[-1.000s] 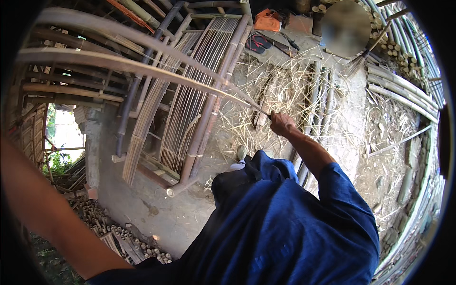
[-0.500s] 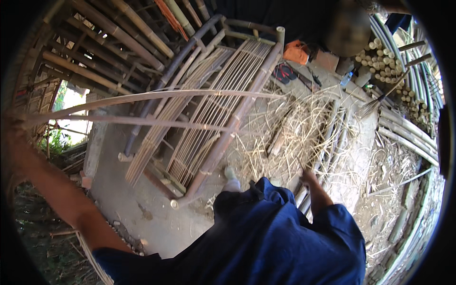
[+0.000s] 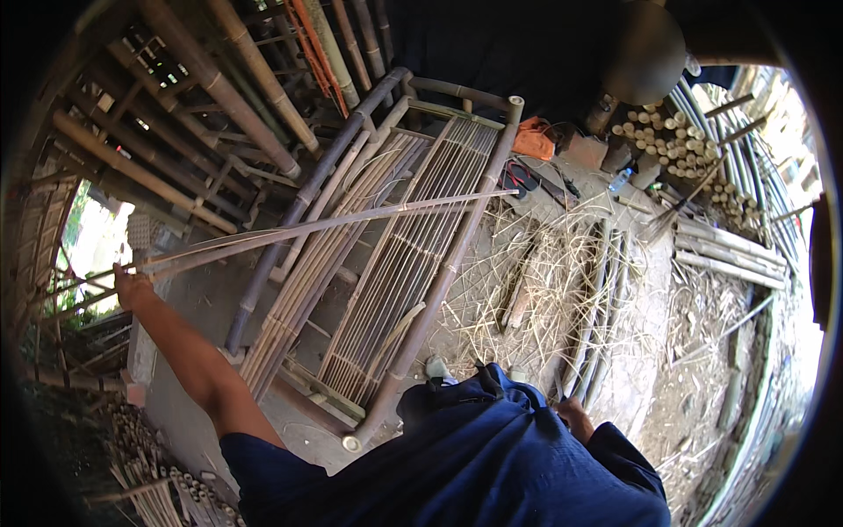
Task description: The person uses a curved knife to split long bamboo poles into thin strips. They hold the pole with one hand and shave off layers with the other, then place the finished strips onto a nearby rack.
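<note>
My left hand [image 3: 133, 288], arm stretched out to the left, is closed round the ends of long split bamboo strips [image 3: 351, 225]. They reach to the right above a bamboo bench frame [image 3: 411, 340], which has round poles for rails and a panel of thin slats. More long strips [image 3: 303, 309] lie along the frame's left side. Low by my right hip, my right hand [image 3: 575, 420] is closed on a thin, dark, blade-like tool [image 3: 558, 385]; my shirt and fingers hide part of it.
Shavings [image 3: 492, 272] litter the floor right of the frame, around several poles [image 3: 590, 316]. Behind them are an orange bag [image 3: 533, 140], a plastic bottle [image 3: 620, 180], a broom [image 3: 665, 220] and stacked bamboo [image 3: 676, 139]. Bamboo poles [image 3: 215, 105] lean at the upper left.
The strips' free ends have come together, and my left hand is farther from the view's left rim. My right hand has dropped closer to my body. The whole view has shifted.
</note>
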{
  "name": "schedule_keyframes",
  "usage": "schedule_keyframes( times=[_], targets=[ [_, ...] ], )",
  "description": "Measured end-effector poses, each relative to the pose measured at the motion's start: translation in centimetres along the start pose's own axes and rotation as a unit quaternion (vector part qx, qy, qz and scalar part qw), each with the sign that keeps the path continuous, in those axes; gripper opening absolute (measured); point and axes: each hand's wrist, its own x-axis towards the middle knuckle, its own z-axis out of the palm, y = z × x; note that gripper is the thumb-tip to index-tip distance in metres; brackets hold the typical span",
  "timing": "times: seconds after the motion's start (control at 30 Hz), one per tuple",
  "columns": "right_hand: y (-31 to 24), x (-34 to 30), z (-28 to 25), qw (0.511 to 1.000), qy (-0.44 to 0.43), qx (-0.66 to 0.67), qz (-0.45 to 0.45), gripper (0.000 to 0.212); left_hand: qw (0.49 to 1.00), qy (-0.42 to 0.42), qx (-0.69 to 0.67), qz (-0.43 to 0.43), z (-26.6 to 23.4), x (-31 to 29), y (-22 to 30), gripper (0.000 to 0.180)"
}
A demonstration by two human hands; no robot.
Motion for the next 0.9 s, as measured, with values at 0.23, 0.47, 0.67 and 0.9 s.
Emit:
schedule_keyframes(
  times=[0.23, 0.47, 0.67, 0.9],
  targets=[
    [-6.3, 1.8, 2.2, 1.0, 0.004, 0.016, -0.001, 0.032, 0.553, 0.039, 0.812, 0.183, -5.0, 3.7, -6.7, 0.079],
    [-16.0, 0.6, 1.6, 0.973, 0.107, 0.101, -0.177, 0.042, 0.522, -0.069, 0.847, 0.066, -23.5, -0.4, -21.8, 0.082],
    [-29.4, -2.4, -0.1, 0.789, -0.171, 0.54, -0.238, 0.034, 0.857, 0.025, 0.429, -0.283, -37.2, -9.6, -31.4, 0.025],
    [-36.7, -5.1, -0.5, 0.784, -0.097, 0.586, -0.181, 0.035, 0.87, 0.159, 0.057, -0.463, -39.5, -12.7, -30.7, 0.04]
  ],
)
